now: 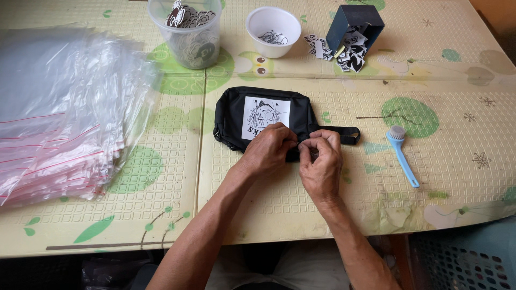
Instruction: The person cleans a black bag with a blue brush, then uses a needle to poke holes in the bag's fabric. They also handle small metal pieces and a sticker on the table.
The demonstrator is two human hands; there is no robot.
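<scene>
A small black pouch [231,110] with a white square patch bearing a drawn figure [265,114] lies flat on the patterned mat. A black strap [344,134] sticks out to its right. My left hand [267,150] pinches the pouch's near edge, fingers curled. My right hand [321,161] meets it there, fingertips pinching the same edge beside the strap. What sits between the fingertips is hidden.
A thick stack of clear zip bags [59,113] fills the left. At the back stand a clear plastic tub of stickers [188,32], a white bowl [273,29] and a tipped dark box spilling black-and-white labels [352,32]. A blue brush [402,153] lies right.
</scene>
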